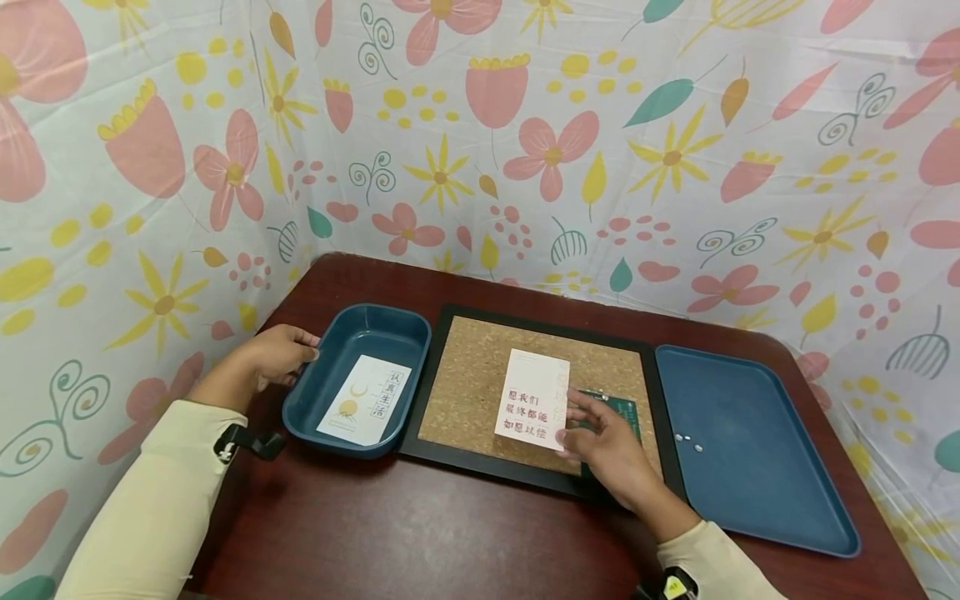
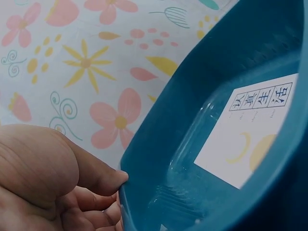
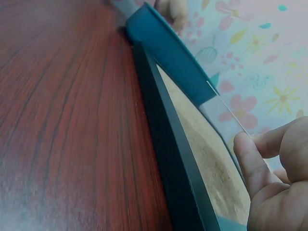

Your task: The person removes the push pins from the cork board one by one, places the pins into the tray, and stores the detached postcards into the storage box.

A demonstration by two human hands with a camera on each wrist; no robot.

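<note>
My right hand (image 1: 609,446) pinches a white card (image 1: 534,396) with red Chinese characters by its right edge, above the cork board (image 1: 465,375). Seen edge-on in the right wrist view, that card shows as a thin line beside the fingertips (image 3: 243,144). My left hand (image 1: 281,357) grips the left rim of a deep blue tray (image 1: 303,408), thumb on the rim in the left wrist view. Inside lies another white card (image 1: 365,400) with a yellow moon and blue characters. A dark green card (image 1: 621,408) lies on the cork, partly hidden behind my right hand.
A shallow blue tray (image 1: 757,450) stands right of the black-framed board, with small clear or silvery bits (image 1: 698,448) at its left side. The dark red wooden table (image 1: 450,533) extends in front. A flower-printed cloth (image 1: 480,167) hangs behind and at the left.
</note>
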